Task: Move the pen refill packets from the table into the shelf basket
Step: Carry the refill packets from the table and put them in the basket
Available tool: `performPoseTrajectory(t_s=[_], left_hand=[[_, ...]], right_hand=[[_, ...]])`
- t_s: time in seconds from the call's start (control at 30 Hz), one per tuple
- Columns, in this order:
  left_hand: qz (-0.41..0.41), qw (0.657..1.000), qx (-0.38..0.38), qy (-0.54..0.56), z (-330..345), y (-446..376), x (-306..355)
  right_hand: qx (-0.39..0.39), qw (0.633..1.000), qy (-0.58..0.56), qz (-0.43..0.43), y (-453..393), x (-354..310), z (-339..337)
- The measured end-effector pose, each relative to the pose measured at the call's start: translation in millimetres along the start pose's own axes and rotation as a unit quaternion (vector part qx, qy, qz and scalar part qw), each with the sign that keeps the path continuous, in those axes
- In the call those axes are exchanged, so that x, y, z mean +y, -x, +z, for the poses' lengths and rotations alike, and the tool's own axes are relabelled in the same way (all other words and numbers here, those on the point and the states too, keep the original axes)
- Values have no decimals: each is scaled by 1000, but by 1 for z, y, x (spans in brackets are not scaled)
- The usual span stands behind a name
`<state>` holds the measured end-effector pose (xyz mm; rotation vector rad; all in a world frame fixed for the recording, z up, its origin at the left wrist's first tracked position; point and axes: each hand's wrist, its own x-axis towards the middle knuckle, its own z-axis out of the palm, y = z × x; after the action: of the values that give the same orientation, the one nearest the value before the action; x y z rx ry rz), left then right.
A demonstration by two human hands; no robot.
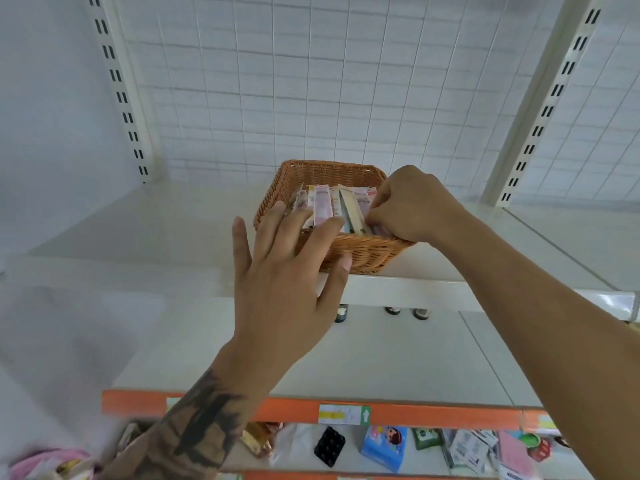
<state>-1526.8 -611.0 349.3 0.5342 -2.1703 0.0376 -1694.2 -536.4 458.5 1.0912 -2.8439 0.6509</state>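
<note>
Slim pastel pen refill packets (323, 206) stood in brown woven wicker basket (360, 251) on white shelf (156, 237). Right hand (412, 206) pinched packets; left hand (287, 271), fingers spread, steadied them. Best seat them upright before releasing.

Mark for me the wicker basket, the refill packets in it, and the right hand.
wicker basket (367, 252), head view, on the front woven wall.
pen refill packets (322, 204), head view, on the pink packet standing near the middle.
right hand (412, 206), head view, on the back of the hand over the basket's right side.
</note>
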Motion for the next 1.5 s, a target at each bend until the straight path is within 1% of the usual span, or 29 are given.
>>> performPoseTrajectory(t_s=[0.03,0.1,0.17,0.23,0.3,0.4,0.47,0.53,0.6,0.7,0.8,0.87,0.93,1.0,1.1,1.2,1.33,1.5], left_hand=[[1,1000,1,1,0,1,-1],[8,1000,-2,-2,-1,4,-4],[6,1000,-12,-5,-3,8,-5],[-5,1000,-25,-2,-8,16,-2],[-12,999,-39,-9,-14,27,2],[-26,997,-75,-24,-28,47,6],[-57,992,-110,-32,-39,67,14],[-88,985,-144,-45,-49,95,23],[-113,976,-171,-68,-57,130,31],[-180,955,-216,-94,-71,197,47],[-261,924,-263,-97,-89,286,71],[-316,894,-295,-119,-106,347,90],[-385,857,-316,-132,-130,400,109],[-445,824,-319,-143,-155,443,124],[-510,787,-305,-167,-194,496,138],[-559,762,-268,-189,-233,538,148],[-602,737,-223,-212,-288,587,160],[-644,701,-184,-245,-374,655,169]], right_hand=[[14,1000,-16,-4,2,1,0],[73,994,-78,-14,10,6,2],[160,977,-127,-53,28,11,12],[249,951,-146,-107,51,19,31],[308,929,-137,-150,75,28,53],[326,921,-48,-211,107,44,83],[313,921,-30,-231,128,54,100],[292,925,-44,-239,153,62,113],[249,931,-55,-260,180,72,130],[149,942,-56,-296,225,91,164],[18,944,-45,-326,277,106,208],[-80,929,-22,-360,313,107,236],[-163,906,-4,-391,350,100,257],[-211,877,5,-431,385,88,272],[-251,836,-4,-487,440,64,280],[-270,799,-8,-538,493,40,281],[-259,752,-2,-606,560,4,280],[-260,707,-3,-658,662,-46,273]])
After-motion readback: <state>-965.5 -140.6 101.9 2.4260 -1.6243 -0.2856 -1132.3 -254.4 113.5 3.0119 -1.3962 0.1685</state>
